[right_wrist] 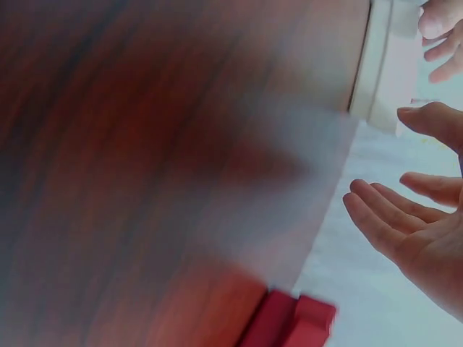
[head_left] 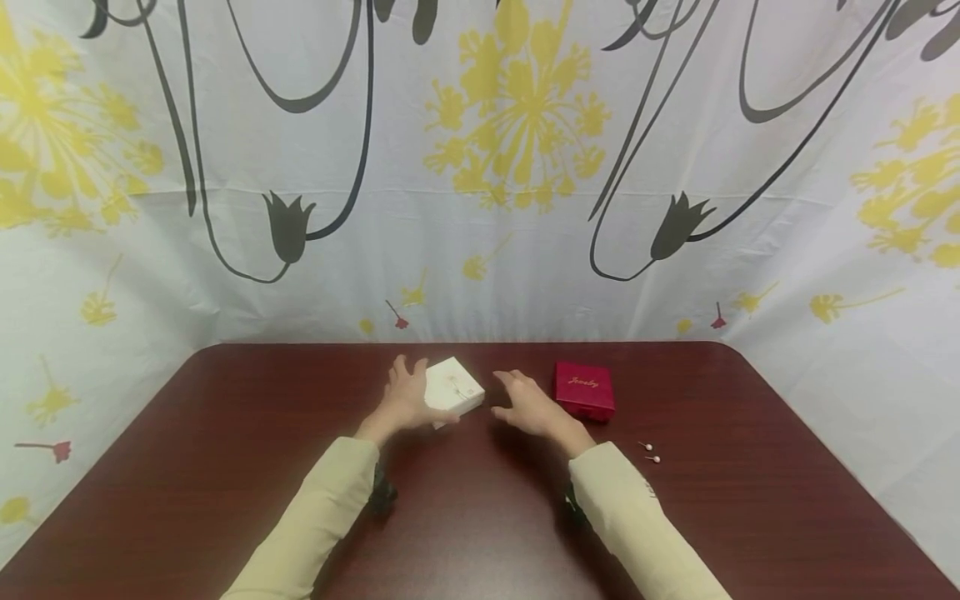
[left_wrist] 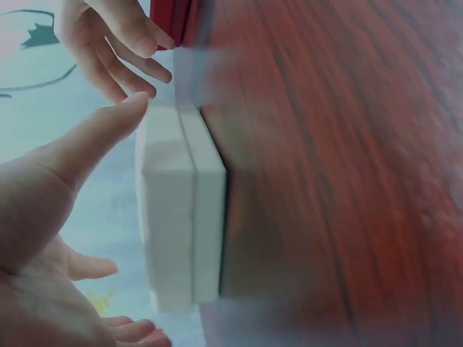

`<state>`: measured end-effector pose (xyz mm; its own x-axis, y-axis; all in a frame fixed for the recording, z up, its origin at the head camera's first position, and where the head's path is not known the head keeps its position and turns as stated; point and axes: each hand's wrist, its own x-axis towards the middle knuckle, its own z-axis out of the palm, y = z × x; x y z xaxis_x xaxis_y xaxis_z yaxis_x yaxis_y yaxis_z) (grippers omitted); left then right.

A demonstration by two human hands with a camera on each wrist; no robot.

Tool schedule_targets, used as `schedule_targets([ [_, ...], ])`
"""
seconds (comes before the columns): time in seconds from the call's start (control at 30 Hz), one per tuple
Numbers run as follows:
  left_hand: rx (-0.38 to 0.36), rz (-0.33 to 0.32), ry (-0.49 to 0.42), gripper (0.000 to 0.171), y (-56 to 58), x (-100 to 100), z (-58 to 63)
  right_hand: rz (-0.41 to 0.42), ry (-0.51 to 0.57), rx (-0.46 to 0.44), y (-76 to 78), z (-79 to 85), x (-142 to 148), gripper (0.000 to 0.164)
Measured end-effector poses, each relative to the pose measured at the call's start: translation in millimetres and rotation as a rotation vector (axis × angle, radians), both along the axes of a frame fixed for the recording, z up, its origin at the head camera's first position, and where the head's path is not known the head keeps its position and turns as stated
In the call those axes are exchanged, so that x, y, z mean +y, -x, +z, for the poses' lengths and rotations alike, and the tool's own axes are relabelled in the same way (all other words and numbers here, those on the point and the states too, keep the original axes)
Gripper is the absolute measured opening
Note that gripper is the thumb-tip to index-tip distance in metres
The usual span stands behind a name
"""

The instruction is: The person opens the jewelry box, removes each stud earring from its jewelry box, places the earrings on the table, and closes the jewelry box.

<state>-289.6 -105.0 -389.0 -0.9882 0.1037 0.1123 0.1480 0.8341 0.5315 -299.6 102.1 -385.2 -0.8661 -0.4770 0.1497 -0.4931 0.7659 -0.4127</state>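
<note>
A small white lidded box (head_left: 454,387) with a faint printed design lies on the table, turned at an angle. My left hand (head_left: 406,400) is at its left side, thumb along the near edge and the other fingers spread. In the left wrist view the thumb overlaps the corner of the box (left_wrist: 170,217); whether it touches cannot be told. To the right of the box my right hand (head_left: 531,407) hovers with relaxed fingers, holding nothing. The right wrist view shows that hand (right_wrist: 423,224) apart from the white box.
A red box (head_left: 584,387) lettered "Jewelry" sits just beyond my right hand. Two pearl-headed stud earrings, one farther (head_left: 648,447) and one nearer (head_left: 656,459), lie right of my right wrist. A patterned curtain (head_left: 480,275) hangs behind the dark wooden table (head_left: 225,433).
</note>
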Motion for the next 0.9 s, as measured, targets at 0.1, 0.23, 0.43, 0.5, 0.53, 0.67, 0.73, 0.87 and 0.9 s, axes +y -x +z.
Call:
schedule_targets([
  [0.1, 0.092, -0.045, -0.04, 0.095, -0.1, 7, 2.7, 0.01, -0.007, 0.028, -2.5, 3.4, 15, 0.056],
  [0.23, 0.185, -0.106, -0.079, 0.083, -1.6, 20, 7.3, 0.014, -0.005, 0.051, -6.8, 8.6, 35, 0.054],
  [0.43, 0.245, -0.188, -0.092, 0.075, -0.3, 39, 10.4, -0.007, -0.005, 0.085, -8.6, 14.8, 64, 0.05],
  [0.5, 0.246, -0.212, -0.113, 0.073, 1.0, 44, 10.9, -0.022, -0.002, 0.101, -7.6, 15.4, 73, 0.049],
  [0.53, 0.242, -0.217, -0.118, 0.072, 1.8, 48, 11.0, -0.033, 0.0, 0.108, -7.3, 15.6, 77, 0.048],
  [0.67, 0.21, -0.255, -0.154, 0.071, 3.6, 61, 11.7, -0.072, 0.015, 0.131, -5.5, 14.6, 90, 0.048],
  [0.73, 0.181, -0.27, -0.174, 0.07, 4.4, 68, 11.5, -0.09, 0.017, 0.146, -5.2, 14.0, 96, 0.047],
  [0.87, 0.128, -0.283, -0.208, 0.071, 6.2, 82, 9.8, -0.127, 0.006, 0.171, -5.6, 10.9, 104, 0.048],
  [0.9, 0.118, -0.284, -0.214, 0.071, 7.0, 86, 8.9, -0.137, 0.001, 0.17, -5.6, 9.7, 106, 0.048],
])
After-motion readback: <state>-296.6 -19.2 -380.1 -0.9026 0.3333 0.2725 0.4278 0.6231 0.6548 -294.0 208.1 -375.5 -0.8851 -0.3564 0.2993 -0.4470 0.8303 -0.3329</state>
